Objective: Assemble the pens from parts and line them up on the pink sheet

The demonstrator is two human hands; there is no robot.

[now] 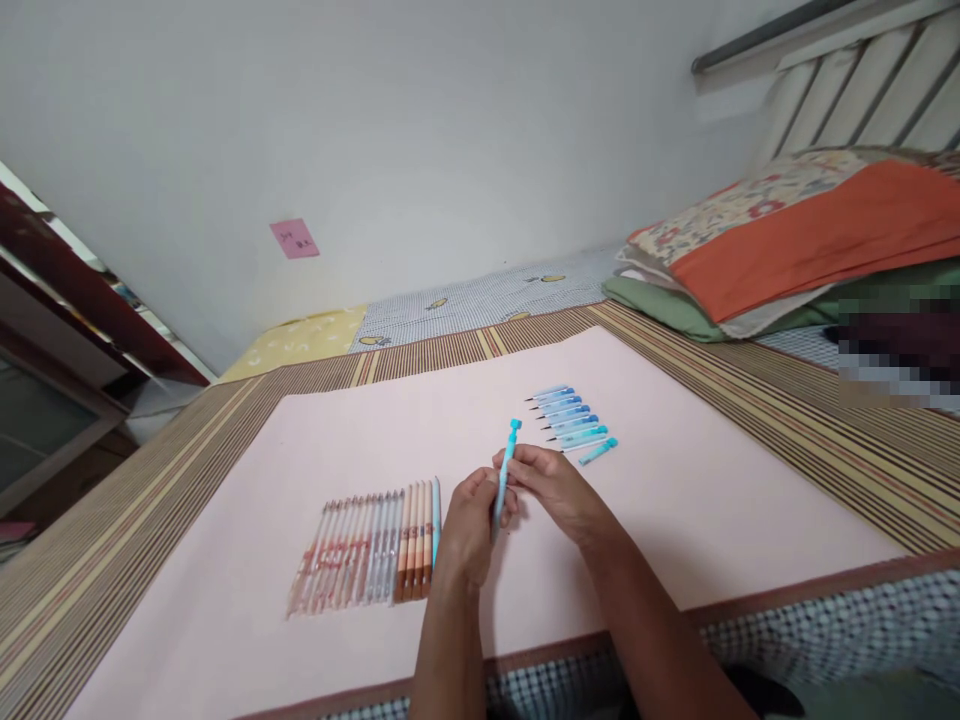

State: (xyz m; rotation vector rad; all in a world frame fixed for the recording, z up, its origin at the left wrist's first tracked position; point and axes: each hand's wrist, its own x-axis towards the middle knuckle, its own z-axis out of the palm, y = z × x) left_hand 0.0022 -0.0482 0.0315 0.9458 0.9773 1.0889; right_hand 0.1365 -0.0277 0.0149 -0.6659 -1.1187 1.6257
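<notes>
A light-blue pen [513,440] with a bright turquoise top stands nearly upright over the pink sheet, between my two hands. My left hand [471,515] is closed around its lower part, hiding the lower end. From the other side, the fingers of my right hand [553,487] pinch the pen at its middle. Beyond my right hand lies a row of blue pens [566,412] with dark tips, and a short turquoise pen piece [598,452] beside them. Left of my hands are several pens in clear wrapping [349,550], orange-brown pens [415,540] and one light-blue pen [436,510].
The pink sheet [375,430] lies on a striped mat [187,470] on a bed. Folded bedding with an orange-edged pillow [810,240] is piled at the right. Behind stands a pale wall [450,150] with a pink note [295,238].
</notes>
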